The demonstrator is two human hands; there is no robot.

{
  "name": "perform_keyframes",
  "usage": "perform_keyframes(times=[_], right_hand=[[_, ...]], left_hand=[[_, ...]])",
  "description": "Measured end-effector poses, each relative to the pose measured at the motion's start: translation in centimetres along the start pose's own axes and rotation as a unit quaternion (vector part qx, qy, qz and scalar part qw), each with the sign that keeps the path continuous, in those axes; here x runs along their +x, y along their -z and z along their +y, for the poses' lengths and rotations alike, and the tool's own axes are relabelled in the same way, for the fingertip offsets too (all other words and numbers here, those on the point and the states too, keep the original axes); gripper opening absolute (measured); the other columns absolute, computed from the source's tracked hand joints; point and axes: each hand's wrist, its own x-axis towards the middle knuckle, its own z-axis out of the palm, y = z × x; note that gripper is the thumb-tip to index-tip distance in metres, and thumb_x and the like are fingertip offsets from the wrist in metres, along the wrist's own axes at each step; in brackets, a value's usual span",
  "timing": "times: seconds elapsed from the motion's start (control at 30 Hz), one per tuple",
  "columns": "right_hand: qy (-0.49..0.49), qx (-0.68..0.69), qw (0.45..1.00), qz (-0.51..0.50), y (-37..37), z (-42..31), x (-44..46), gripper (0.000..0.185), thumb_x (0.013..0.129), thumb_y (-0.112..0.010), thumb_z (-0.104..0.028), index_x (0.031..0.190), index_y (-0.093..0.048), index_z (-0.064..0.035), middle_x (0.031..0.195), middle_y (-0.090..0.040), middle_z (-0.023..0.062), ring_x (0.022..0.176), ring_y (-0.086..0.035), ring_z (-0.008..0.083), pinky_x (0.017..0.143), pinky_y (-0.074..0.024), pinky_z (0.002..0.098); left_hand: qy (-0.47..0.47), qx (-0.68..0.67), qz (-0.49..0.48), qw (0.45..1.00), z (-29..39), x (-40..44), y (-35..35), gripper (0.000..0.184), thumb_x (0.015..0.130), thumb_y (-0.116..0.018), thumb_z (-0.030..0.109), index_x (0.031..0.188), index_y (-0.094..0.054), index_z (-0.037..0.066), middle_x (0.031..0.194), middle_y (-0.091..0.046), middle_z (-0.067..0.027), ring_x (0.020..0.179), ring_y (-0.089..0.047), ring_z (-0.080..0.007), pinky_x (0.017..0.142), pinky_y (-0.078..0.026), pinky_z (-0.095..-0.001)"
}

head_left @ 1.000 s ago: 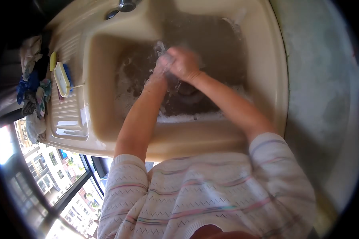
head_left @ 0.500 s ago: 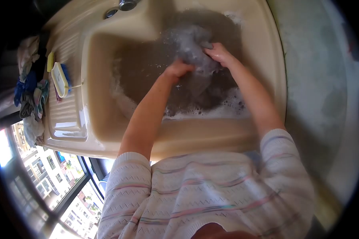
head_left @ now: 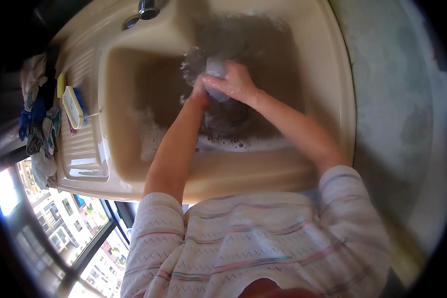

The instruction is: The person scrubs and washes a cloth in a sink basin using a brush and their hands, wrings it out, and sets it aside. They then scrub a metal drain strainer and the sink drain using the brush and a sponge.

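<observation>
Both my hands are over the dark soapy water in a beige sink (head_left: 223,171). Between them is a wet grey cloth (head_left: 215,74), bunched up, with part of it trailing under the water below. My right hand (head_left: 239,82) wraps over the cloth from the right, its thumb pointing left across it. My left hand (head_left: 199,92) grips the cloth from the left side, and its fingers are partly hidden behind it. Foam floats along the near edge of the water.
On the ribbed drainboard at left lie a scrub brush (head_left: 74,107) with blue bristles and a yellow bar (head_left: 61,85). A heap of clothes (head_left: 35,121) is beyond it. The faucet (head_left: 148,9) is at the top. A window (head_left: 67,218) is lower left.
My hands have come closer together and moved left with the cloth. The cloth, spread in the water before, is now gathered between them. The right hand has turned over it.
</observation>
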Motion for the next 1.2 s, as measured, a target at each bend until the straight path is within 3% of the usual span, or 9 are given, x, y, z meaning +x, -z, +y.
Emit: perform_keyframes(times=[0.07, 0.13, 0.27, 0.5, 0.67, 0.8, 0.9, 1.07, 1.2], right_hand=[[-0.017, -0.183, 0.983, -0.004, 0.8, 1.0, 1.0, 0.041, 0.065, -0.067, -0.043, 0.081, -0.062, -0.0059, 0.077, -0.061, 0.0143, 0.075, -0.060, 0.0316, 0.069, -0.0468, 0.0390], [-0.212, -0.186, 0.959, -0.013, 3.9, 5.8, 2.2, 0.044, 0.065, -0.065, -0.047, 0.082, -0.061, -0.0063, 0.081, -0.061, 0.0142, 0.081, -0.059, 0.0309, 0.070, -0.0466, 0.0393], [-0.310, -0.362, 0.869, -0.132, 12.6, 7.3, 3.2, 0.054, 0.065, -0.064, -0.049, 0.099, -0.060, -0.0073, 0.096, -0.061, 0.0129, 0.090, -0.058, 0.0278, 0.078, -0.0464, 0.0363], [-0.075, -0.457, 0.832, -0.305, 8.8, 1.0, 7.4, 0.103, 0.052, -0.078, -0.045, 0.135, -0.025, -0.0163, 0.140, -0.024, 0.0113, 0.126, -0.026, 0.0332, 0.092, -0.0282, 0.0620], [-0.023, -0.455, 0.758, -0.466, 0.9, 2.1, 4.4, 0.100, 0.055, -0.076, -0.041, 0.135, -0.023, -0.0131, 0.133, -0.037, 0.0143, 0.124, -0.032, 0.0319, 0.096, -0.0183, 0.0629], [-0.153, -0.385, 0.857, -0.306, -4.4, 19.4, -2.0, 0.053, 0.056, -0.075, -0.022, 0.102, -0.057, -0.0038, 0.098, -0.059, 0.0207, 0.096, -0.055, 0.0351, 0.095, -0.0335, 0.0440], [-0.136, -0.424, 0.776, -0.447, 0.5, 7.8, -0.6, 0.026, 0.065, -0.058, -0.012, 0.089, -0.064, -0.0043, 0.090, -0.062, 0.0173, 0.088, -0.059, 0.0321, 0.076, -0.0462, 0.0387], [-0.017, -0.435, 0.863, -0.255, 7.3, -3.2, 5.7, 0.033, 0.064, -0.060, -0.009, 0.096, -0.062, -0.0111, 0.108, -0.051, 0.0081, 0.103, -0.047, 0.0344, 0.079, -0.0462, 0.0384], [0.123, -0.328, 0.916, -0.194, 8.5, -10.5, 6.3, 0.027, 0.065, -0.056, -0.002, 0.090, -0.061, -0.0088, 0.102, -0.053, 0.0095, 0.093, -0.054, 0.0303, 0.076, -0.0477, 0.0384]], left_hand=[[-0.086, 0.181, -0.090, 0.976, -1.6, 3.0, 2.9, 0.043, 0.083, -0.054, 0.030, 0.115, -0.049, 0.002, 0.110, -0.056, -0.0119, 0.098, -0.055, -0.0231, 0.083, -0.046, -0.0363], [0.106, 0.123, -0.001, 0.987, 2.8, -2.0, -4.0, 0.038, 0.084, -0.055, 0.024, 0.113, -0.050, 0.000, 0.107, -0.057, -0.0132, 0.098, -0.055, -0.0229, 0.083, -0.046, -0.0354], [-0.074, 0.380, 0.077, 0.919, 8.2, -8.1, -4.4, 0.049, 0.072, -0.069, 0.024, 0.112, -0.053, 0.000, 0.095, -0.061, -0.0090, 0.089, -0.058, -0.0202, 0.078, -0.048, -0.0303], [-0.149, 0.705, 0.186, 0.668, 8.8, -7.2, 0.6, 0.065, 0.062, -0.070, 0.029, 0.121, -0.048, 0.012, 0.105, -0.057, -0.0139, 0.098, -0.055, -0.0250, 0.086, -0.043, -0.0331], [-0.210, 0.780, 0.151, 0.570, 6.8, -7.3, -0.5, 0.062, 0.062, -0.069, 0.032, 0.119, -0.051, 0.015, 0.111, -0.056, -0.0156, 0.104, -0.053, -0.0279, 0.089, -0.041, -0.0340], [-0.112, 0.779, 0.125, 0.604, 7.2, -7.5, 1.0, 0.064, 0.063, -0.067, 0.032, 0.123, -0.047, 0.023, 0.122, -0.048, -0.0128, 0.113, -0.045, -0.0290, 0.095, -0.037, -0.0383], [-0.103, 0.785, 0.138, 0.596, 6.8, -7.0, 2.2, 0.058, 0.065, -0.065, 0.030, 0.121, -0.050, 0.023, 0.120, -0.051, -0.0108, 0.111, -0.047, -0.0283, 0.093, -0.039, -0.0388], [-0.132, 0.730, 0.160, 0.651, 8.2, -7.8, -1.1, 0.054, 0.070, -0.063, 0.036, 0.117, -0.053, 0.010, 0.105, -0.059, -0.0154, 0.093, -0.059, -0.0286, 0.082, -0.046, -0.0397], [0.121, 0.195, 0.053, 0.972, 7.1, -9.9, -6.3, 0.068, 0.076, -0.048, 0.062, 0.117, -0.048, 0.007, 0.107, -0.056, -0.0193, 0.089, -0.058, -0.0368, 0.069, -0.045, -0.0585]])
